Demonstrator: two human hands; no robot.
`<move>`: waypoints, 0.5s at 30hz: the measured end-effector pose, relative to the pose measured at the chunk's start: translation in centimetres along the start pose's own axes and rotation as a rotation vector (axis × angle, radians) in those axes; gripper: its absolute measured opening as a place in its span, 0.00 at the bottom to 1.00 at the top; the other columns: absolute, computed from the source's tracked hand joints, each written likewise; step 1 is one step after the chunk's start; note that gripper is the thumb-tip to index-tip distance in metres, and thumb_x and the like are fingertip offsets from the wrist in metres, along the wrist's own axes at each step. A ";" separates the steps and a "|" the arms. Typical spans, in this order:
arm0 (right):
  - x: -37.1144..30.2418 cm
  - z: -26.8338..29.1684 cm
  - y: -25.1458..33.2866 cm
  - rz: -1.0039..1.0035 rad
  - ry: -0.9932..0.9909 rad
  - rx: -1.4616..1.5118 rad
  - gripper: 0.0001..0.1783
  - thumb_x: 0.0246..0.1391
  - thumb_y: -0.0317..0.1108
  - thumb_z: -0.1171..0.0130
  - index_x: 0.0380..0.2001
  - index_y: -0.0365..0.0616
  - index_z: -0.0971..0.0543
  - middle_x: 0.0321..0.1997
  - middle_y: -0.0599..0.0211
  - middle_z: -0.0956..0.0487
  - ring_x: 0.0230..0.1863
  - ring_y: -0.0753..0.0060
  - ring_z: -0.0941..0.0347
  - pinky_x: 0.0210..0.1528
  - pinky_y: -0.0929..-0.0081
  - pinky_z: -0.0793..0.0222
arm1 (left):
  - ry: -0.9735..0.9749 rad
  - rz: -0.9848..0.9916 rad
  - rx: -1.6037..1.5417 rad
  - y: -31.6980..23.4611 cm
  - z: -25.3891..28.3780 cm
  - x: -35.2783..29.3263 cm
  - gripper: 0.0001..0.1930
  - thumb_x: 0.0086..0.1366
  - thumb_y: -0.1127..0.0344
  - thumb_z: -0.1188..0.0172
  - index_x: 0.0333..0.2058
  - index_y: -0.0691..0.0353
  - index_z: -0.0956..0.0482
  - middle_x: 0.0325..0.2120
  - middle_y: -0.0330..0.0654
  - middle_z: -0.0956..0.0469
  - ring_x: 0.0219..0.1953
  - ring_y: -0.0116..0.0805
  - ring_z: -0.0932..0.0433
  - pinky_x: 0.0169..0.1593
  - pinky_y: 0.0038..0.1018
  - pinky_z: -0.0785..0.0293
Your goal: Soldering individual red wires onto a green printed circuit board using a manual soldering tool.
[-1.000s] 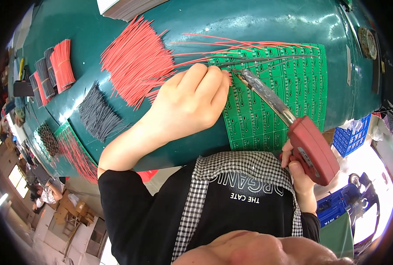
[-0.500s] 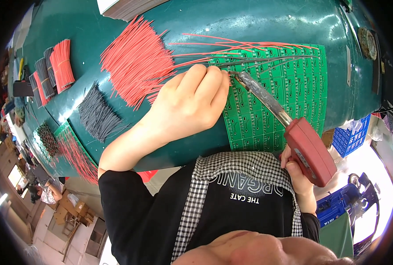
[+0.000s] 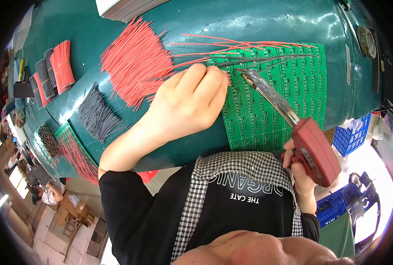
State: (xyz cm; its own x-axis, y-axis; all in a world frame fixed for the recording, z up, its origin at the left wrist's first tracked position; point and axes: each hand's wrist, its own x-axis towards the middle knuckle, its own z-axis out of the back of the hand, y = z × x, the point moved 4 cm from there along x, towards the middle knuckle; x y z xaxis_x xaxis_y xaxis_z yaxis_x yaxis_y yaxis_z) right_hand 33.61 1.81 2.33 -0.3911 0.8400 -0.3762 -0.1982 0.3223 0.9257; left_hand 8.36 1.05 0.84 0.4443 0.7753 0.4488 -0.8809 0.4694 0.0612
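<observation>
My left hand [image 3: 187, 101] is closed in a pinch over the left edge of a green circuit board panel [image 3: 271, 119]. Red wires [image 3: 228, 78] poke out at its fingertips, and their far ends are hidden by the hand. My right hand [image 3: 300, 176] grips the dark red handle of a soldering gun [image 3: 313, 150] at the panel's near right corner. Its blackened barrel slants up and left, with the tip just right of my left fingertips. Red and black wires [image 3: 276, 58] lie across the top rows of the panel.
Left of the panel lie a heap of red wires [image 3: 137, 64] and a smaller heap of black wires [image 3: 97, 112]. Tied wire bundles [image 3: 61, 66] are farther left. A wired board [image 3: 75, 152] is at the near left edge. A blue crate [image 3: 351, 137] stands beyond the table's right.
The soldering gun has drawn back slightly, down and to the right, so its tip sits farther from my left fingertips. My left hand has barely moved.
</observation>
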 end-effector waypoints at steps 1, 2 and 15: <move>-0.2 0.4 -0.3 0.026 0.030 -0.156 0.33 0.42 0.23 0.37 0.54 0.34 0.35 0.41 0.61 0.24 0.37 0.77 0.24 0.35 0.83 0.28 | -0.002 0.033 -0.045 0.1 0.0 0.1 0.06 0.44 0.73 0.41 0.25 0.66 0.24 0.26 0.37 0.30 0.26 0.27 0.31 0.23 0.16 0.35; -0.3 0.6 -0.4 0.051 0.061 -0.312 0.34 0.42 0.25 0.35 0.55 0.35 0.35 0.42 0.60 0.24 0.37 0.76 0.24 0.34 0.82 0.28 | -0.003 0.066 -0.089 0.2 0.1 0.2 0.06 0.44 0.73 0.41 0.24 0.66 0.24 0.26 0.37 0.30 0.26 0.26 0.31 0.22 0.16 0.35; -0.1 0.6 -0.3 -0.096 -0.033 0.127 0.47 0.39 0.42 0.28 0.58 0.33 0.40 0.43 0.58 0.25 0.37 0.74 0.26 0.34 0.81 0.28 | 0.144 0.093 -0.177 -0.5 -0.5 1.4 0.16 0.41 0.74 0.39 0.34 0.67 0.23 0.28 0.40 0.28 0.29 0.33 0.26 0.28 0.24 0.27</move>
State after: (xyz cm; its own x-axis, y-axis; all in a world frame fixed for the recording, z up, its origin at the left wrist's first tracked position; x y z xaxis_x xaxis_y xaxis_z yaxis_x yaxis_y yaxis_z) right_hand 34.20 1.89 2.08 -0.3461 0.8158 -0.4634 -0.1169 0.4526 0.8840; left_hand 9.52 2.15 1.01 0.3923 0.8651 0.3125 -0.8825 0.4498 -0.1372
